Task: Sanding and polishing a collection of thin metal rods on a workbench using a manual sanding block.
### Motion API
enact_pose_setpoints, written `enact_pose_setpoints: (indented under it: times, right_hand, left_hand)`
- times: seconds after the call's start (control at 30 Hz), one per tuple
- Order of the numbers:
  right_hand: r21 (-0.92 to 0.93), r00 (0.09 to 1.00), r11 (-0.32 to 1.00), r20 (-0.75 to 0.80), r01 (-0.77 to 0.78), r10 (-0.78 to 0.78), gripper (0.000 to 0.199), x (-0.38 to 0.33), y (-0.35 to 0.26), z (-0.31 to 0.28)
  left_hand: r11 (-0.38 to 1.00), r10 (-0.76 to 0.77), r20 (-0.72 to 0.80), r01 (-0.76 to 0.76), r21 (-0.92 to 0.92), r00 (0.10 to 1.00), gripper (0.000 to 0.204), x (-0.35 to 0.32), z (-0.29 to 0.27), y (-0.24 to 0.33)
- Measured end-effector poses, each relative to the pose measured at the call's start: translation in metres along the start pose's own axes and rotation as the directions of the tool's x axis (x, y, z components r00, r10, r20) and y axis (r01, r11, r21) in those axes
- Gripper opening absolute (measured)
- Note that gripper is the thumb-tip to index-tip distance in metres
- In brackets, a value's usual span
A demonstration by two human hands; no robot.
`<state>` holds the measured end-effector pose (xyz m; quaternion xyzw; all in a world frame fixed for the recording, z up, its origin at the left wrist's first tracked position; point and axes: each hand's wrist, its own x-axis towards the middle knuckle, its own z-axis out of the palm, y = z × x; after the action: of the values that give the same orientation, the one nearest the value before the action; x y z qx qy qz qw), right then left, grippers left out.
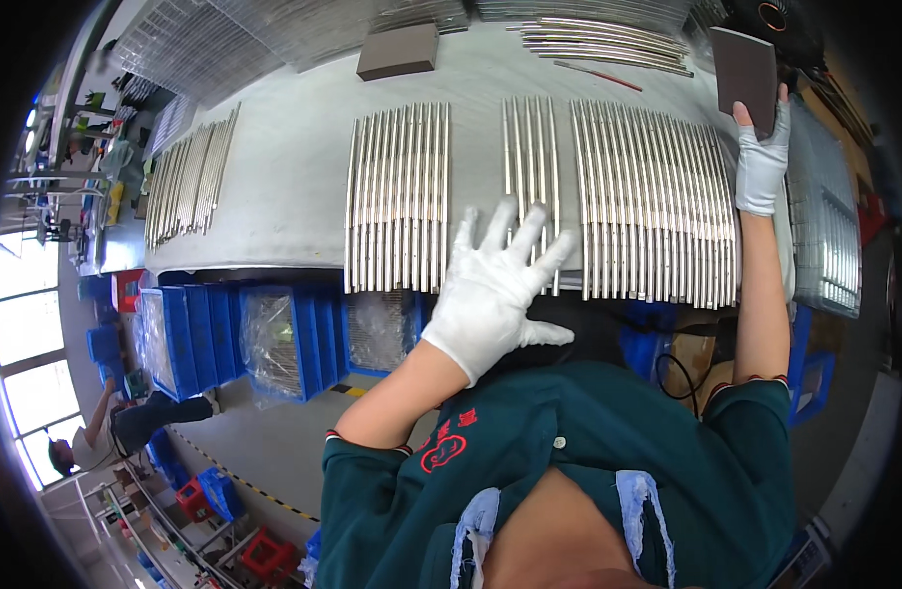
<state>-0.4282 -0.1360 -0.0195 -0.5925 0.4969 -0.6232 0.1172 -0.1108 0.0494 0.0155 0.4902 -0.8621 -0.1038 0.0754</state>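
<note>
At centre frame the left hand (490, 299) was spread over metal rods (530, 147), seemingly stiff, slick and best held mid-length, while at upper right the right hand (762, 169) pinched a light-looking brown block (745, 74) by its lower end.

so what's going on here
A person in white gloves works at a table of metal rods. The left hand is spread over a small middle group of rods; whether it presses on them is hard to tell. The right hand grips a dark brown block off to the right. Larger rows of rods lie on either side, and another block rests at the back.
</note>
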Motion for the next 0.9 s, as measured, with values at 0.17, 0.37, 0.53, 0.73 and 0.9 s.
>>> enact_pose_setpoints:
  times: [0.17,0.37,0.53,0.73,0.9]
  right_hand:
    - [0.049,0.999,0.999,0.033,0.021,-0.023,0.072,-0.002,-0.003,0.002]
    - [0.064,0.999,0.998,0.035,0.021,-0.023,0.071,-0.004,-0.006,0.004]
    - [0.028,1.0,0.999,0.013,0.023,-0.024,0.071,-0.003,-0.002,0.001]
    - [0.059,0.999,0.997,0.006,0.052,-0.052,0.072,-0.002,-0.004,-0.001]
    - [0.055,0.999,0.997,0.022,0.048,-0.049,0.072,-0.004,-0.003,-0.001]
  left_hand:
    - [0.997,-0.062,-0.023,0.064,0.053,0.998,0.105,-0.001,-0.009,0.001]
    - [0.989,0.141,-0.008,-0.141,-0.045,0.99,0.102,0.042,0.012,0.029]
    - [0.975,0.208,-0.026,-0.21,-0.068,0.978,0.102,0.058,0.02,0.033]
    - [0.988,0.155,0.019,-0.155,-0.005,0.988,0.101,0.037,0.011,0.016]
    - [0.998,0.064,0.013,-0.064,-0.004,0.998,0.103,0.016,0.005,0.005]
